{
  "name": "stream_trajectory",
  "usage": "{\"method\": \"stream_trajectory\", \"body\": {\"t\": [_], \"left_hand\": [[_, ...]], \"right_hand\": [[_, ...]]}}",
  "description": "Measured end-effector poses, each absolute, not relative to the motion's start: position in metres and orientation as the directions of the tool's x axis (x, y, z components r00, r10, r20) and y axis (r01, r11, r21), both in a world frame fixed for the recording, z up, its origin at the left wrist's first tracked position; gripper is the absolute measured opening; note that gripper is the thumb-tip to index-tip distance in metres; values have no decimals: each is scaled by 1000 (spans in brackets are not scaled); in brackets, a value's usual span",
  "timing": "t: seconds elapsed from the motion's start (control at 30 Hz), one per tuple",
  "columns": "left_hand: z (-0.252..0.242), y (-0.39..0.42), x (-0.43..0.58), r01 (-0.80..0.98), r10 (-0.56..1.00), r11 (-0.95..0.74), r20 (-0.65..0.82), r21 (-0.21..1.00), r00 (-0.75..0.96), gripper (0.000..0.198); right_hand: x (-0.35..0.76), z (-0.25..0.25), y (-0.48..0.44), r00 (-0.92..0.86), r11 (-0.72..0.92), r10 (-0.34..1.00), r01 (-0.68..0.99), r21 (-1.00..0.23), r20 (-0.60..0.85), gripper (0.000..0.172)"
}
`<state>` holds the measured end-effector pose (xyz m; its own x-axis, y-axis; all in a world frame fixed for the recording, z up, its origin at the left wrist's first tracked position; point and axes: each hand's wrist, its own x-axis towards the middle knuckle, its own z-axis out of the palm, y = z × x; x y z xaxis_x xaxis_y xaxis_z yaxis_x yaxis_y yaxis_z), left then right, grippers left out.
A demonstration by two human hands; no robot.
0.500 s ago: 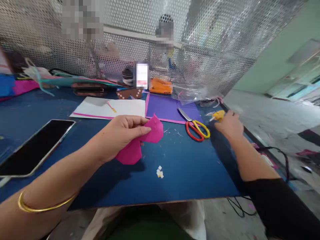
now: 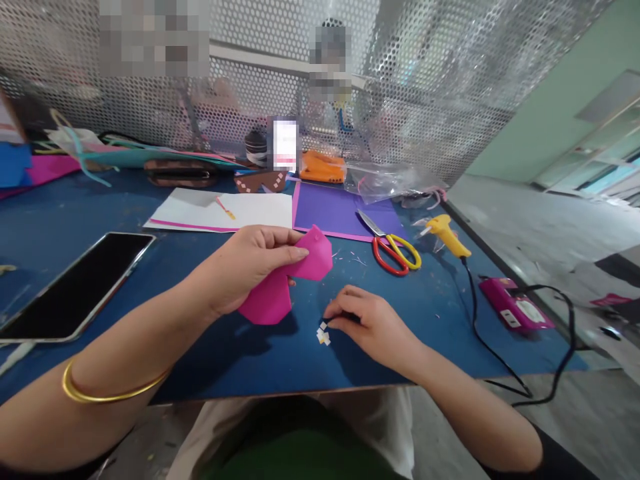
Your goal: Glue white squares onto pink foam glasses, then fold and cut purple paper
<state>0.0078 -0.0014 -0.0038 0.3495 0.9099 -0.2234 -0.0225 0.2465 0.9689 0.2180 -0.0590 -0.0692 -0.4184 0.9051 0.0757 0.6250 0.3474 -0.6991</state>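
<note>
My left hand point(image 2: 267, 257) pinches a bright pink paper cutout point(image 2: 267, 300) between thumb and fingers, above the table. The cutout has two wide, angular lobes, and a small clear bump shows near the upper tip of its right lobe. Just to the right and lower, my right hand point(image 2: 370, 320) is at a small pile of white paper squares point(image 2: 324, 335). Its thumb and forefinger are nearly together at the pile's edge; whether a square is between them I cannot make out. A yellow hot glue gun point(image 2: 447, 235) lies on the table farther right.
Scissors point(image 2: 395, 257) with red and yellow handles rest partly on purple paper point(image 2: 330, 210). A phone point(image 2: 80, 287) lies at left. Behind are a brown eye mask point(image 2: 260, 181) with white squares and a mesh screen point(image 2: 260, 87). A magenta power box point(image 2: 515, 307) with black cords sits at right.
My right hand has let go of the glue gun at the right and moved left to the white squares. My left hand still holds the pink cutout in nearly the same place.
</note>
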Motion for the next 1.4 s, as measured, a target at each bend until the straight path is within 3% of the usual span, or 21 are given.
{"method": "stream_trajectory", "body": {"t": [0.53, 0.67, 0.8, 0.97, 1.23, 1.4], "left_hand": [[-7, -5, 7, 35, 911, 158, -159, 987, 381, 18], [-9, -3, 7, 29, 909, 157, -155, 987, 387, 17], [-9, -3, 8, 14, 903, 170, -161, 985, 397, 15], [-5, 0, 10, 33, 916, 178, -178, 983, 358, 20], [16, 18, 24, 104, 945, 61, -90, 993, 314, 21], [11, 31, 29, 185, 961, -71, 17, 980, 276, 33]], "right_hand": [[211, -73, -56, -454, 372, 890, 675, -637, 40, 17], [214, -76, -60, -383, 306, 921, 603, -737, 69, 16], [222, -77, -60, -204, 141, 977, 418, -897, 59, 6], [232, -49, -49, -7, 201, 976, 391, -898, 216, 6], [215, 5, -1, 72, 455, 862, 324, -829, 501, 3], [213, -3, 16, 165, 449, 853, 253, -857, 495, 11]]}}
